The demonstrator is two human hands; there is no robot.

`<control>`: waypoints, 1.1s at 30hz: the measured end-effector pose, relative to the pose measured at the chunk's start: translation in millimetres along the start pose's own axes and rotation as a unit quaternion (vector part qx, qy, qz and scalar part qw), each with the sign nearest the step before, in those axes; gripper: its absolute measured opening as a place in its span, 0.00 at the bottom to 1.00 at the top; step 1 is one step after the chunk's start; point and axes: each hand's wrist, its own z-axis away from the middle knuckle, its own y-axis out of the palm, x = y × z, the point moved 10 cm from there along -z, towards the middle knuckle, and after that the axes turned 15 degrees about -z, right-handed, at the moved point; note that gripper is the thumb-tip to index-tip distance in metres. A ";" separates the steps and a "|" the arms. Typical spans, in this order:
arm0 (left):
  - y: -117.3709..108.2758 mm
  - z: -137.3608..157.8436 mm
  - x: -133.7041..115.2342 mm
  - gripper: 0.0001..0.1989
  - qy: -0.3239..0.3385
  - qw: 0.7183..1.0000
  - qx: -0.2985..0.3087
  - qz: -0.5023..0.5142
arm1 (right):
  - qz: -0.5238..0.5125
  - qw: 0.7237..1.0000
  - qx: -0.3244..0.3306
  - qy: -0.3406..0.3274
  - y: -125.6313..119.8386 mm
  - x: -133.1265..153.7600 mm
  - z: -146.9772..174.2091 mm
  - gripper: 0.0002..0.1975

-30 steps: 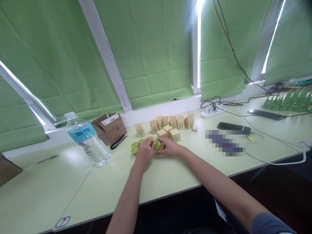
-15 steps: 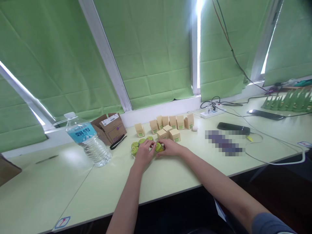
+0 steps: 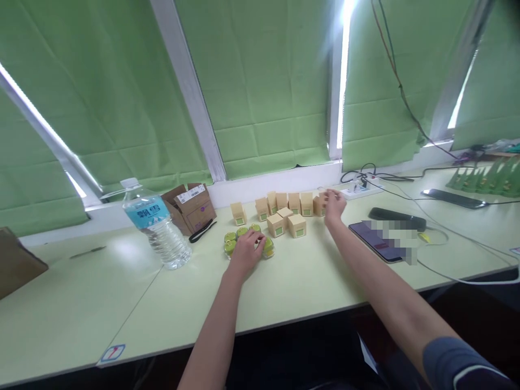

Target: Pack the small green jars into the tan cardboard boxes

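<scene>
My left hand (image 3: 246, 253) rests among small clear jars with green lids, its thumb and fingers closed at the lid of the rightmost jar (image 3: 268, 248). Other green-lidded jars (image 3: 230, 246) stand close together at its left, partly covered by the hand. My right hand (image 3: 335, 206) is stretched out to the right end of a row of small kraft-paper boxes, against the end box (image 3: 320, 205). Its fingers are bent, and what lies between them is hidden. Two or three more boxes (image 3: 297, 226) stand in front of the row.
A large water bottle (image 3: 162, 238) and an open cardboard carton (image 3: 194, 210) stand at left, a black strap (image 3: 202, 231) beside the carton. On the right lie a phone (image 3: 376, 241), a black device (image 3: 396, 219), cables and a power strip (image 3: 361, 189). A pen (image 3: 87, 252) lies far left.
My right hand has left the jar that both hands were around and moved right to the end box. A small white item there is now hidden. My left hand stays at the jar.
</scene>
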 end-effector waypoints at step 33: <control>-47.0 16.8 42.1 0.12 -0.202 0.958 -0.199 0.038 | -0.016 0.859 0.490 -0.145 88.7 58.0 196.0 0.10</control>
